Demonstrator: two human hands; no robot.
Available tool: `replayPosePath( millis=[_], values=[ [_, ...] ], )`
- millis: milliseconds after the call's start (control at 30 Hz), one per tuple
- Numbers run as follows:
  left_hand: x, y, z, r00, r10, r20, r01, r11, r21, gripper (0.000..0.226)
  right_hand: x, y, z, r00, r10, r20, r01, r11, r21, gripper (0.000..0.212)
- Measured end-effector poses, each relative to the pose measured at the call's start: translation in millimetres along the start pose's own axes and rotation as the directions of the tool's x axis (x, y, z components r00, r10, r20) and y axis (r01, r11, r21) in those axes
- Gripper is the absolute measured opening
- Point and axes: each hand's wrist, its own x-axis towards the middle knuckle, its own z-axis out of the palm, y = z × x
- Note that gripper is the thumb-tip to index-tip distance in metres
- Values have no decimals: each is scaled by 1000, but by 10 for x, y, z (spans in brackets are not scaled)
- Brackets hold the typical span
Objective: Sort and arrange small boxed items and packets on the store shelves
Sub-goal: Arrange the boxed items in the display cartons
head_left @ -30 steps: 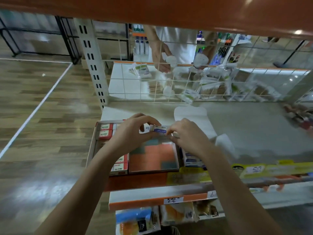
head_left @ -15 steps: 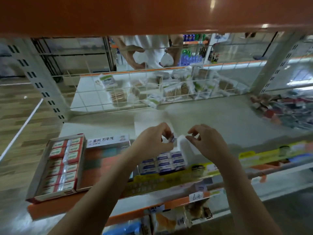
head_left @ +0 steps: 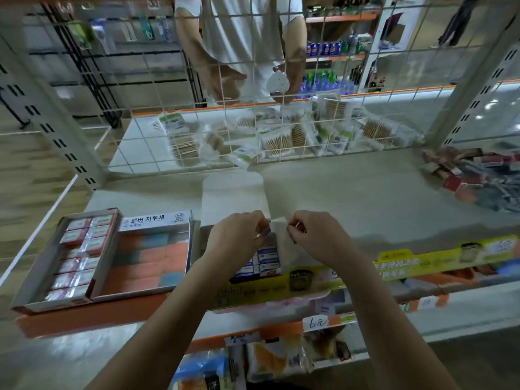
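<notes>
Both hands are meeting over the open white display box (head_left: 270, 257) of small blue-and-white packets at the front of the shelf (head_left: 365, 204). The left hand (head_left: 239, 240) is curling its fingers and pinching one edge of a small white flap or wrapper (head_left: 278, 222); the right hand (head_left: 315, 235) is pinching the other edge. To the left, 2 more display boxes are sitting side by side: the orange-and-teal eraser box (head_left: 149, 254) and the red-and-white packet tray (head_left: 76, 254).
</notes>
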Motion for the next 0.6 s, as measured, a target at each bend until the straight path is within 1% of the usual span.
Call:
replayPosePath(
  millis=[200, 333, 467, 600],
  values=[
    [-27, 6, 15, 1000, -12, -26, 14, 998, 61, 22, 0, 36, -7, 999, -43, -7, 43, 998, 38, 15],
    [-16, -10, -7, 1000, 15, 11, -16, 992, 127, 23, 6, 41, -19, 997, -73, -13, 74, 996, 54, 17],
    [-36, -50, -18, 996, 32, 85, -43, 990, 134, 22, 13, 72, -13, 997, -76, 6, 75, 993, 88, 17],
    [-42, -35, 6, 997, 13, 73, -25, 988, 154, 25, 11, 58, -6, 997, -81, 5, 80, 993, 83, 17]
  ],
)
